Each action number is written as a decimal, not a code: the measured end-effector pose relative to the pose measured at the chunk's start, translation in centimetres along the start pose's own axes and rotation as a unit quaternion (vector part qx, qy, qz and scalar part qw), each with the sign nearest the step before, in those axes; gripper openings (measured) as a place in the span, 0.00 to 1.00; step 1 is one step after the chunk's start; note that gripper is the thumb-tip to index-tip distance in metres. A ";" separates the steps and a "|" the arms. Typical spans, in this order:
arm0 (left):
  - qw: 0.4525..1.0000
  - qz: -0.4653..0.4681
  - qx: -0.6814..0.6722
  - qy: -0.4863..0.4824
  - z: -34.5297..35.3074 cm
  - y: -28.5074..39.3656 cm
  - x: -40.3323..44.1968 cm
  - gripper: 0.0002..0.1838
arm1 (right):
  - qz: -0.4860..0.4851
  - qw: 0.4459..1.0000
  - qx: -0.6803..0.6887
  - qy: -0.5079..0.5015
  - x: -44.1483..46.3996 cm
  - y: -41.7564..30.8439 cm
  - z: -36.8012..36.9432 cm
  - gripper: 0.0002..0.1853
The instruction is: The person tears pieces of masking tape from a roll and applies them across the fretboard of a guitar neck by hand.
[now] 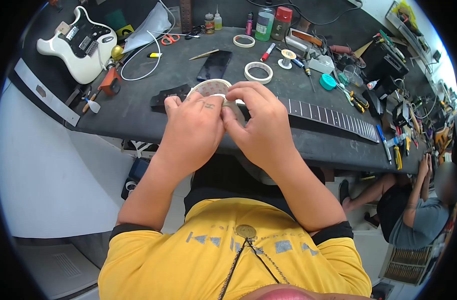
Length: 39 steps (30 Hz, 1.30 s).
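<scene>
A roll of masking tape (pixel 207 87) is held up over the near edge of the bench. My left hand (pixel 194 127) is closed round its near side. Close against it, my right hand (pixel 262 119) pinches at the roll's right side, where a pale bit of tape shows between the fingers; the fingertips are partly hidden. Behind both hands lies a dark guitar neck (pixel 333 118) with pale fret lines, its headstock (pixel 169 97) showing at the left and its middle covered by my hands.
Beyond the hands lie a phone (pixel 214 66) and two more tape rolls (pixel 258 79) (pixel 244 45). A white guitar body (pixel 83 60) rests at the left. Pliers (pixel 358 101), pens and tools crowd the right side. Another person (pixel 418 220) sits at the far right.
</scene>
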<state>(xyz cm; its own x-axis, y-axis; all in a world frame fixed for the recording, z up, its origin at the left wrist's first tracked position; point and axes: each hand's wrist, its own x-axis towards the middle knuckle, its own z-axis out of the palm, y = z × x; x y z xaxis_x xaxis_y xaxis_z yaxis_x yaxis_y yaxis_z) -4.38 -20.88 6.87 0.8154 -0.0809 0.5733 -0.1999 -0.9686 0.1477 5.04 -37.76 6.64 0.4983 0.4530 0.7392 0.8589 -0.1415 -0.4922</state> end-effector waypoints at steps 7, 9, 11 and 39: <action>0.999 -0.014 -0.036 0.031 0.3 -0.2 -0.4 0.09 | -0.048 0.998 -0.047 0.001 -0.5 0.4 0.5 0.08; 0.996 -0.032 -0.064 0.060 0.5 -0.3 -0.3 0.06 | -0.089 0.995 -0.052 -0.001 -0.1 0.6 0.4 0.10; 0.974 -0.082 -0.208 0.038 0.1 -0.5 -0.1 0.08 | -0.132 0.990 -0.049 0.002 0.2 0.8 0.6 0.12; 0.901 -0.047 -0.424 -0.078 5.8 -0.6 6.7 0.08 | 0.273 0.801 0.522 0.110 -4.6 7.1 -4.7 0.24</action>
<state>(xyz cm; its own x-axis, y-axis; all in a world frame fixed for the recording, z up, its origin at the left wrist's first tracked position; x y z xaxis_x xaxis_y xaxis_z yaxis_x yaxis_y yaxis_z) 4.39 -22.24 5.95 0.9034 -0.1049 0.4157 -0.4159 -0.4498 0.7904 9.43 -45.01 1.93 0.8731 0.3917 0.2904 -0.0029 0.5996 -0.8003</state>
